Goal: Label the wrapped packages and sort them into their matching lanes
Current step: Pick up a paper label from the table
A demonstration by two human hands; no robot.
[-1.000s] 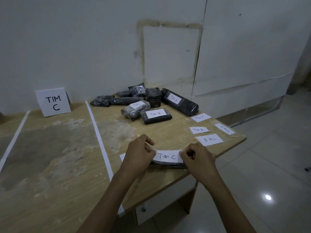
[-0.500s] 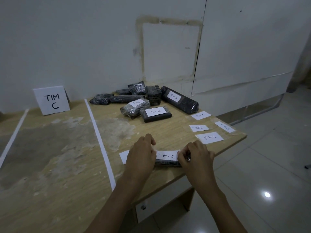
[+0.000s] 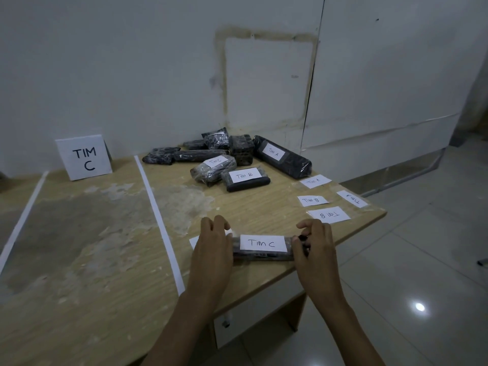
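Now, L hand (image 3: pixel 211 249) & R hand (image 3: pixel 315 247), grip clamped on ends of dark plastic-wrapped "Tim C" package (image 3: pixel 261 256); black wrapped pile (image 3: pixel 224 159) behind, white paper labels (image 3: pixel 328 214) at R.

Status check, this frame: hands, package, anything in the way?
Left hand and right hand gripping ends of Tim C package. Package right of tape line, outside TIM C sign lane. Nothing blocking.

A dim white plastered wall (image 3: pixel 118 75) at the far side bears a brownish rectangular stain outline (image 3: pixel 221 88), with white wall panels (image 3: pixel 390 88) to its right. A worn light wooden table (image 3: pixel 79 247) fills the left; the glossy pale tiled floor (image 3: pixel 427 254) on the right reflects one bright round light spot (image 3: pixel 420 307).
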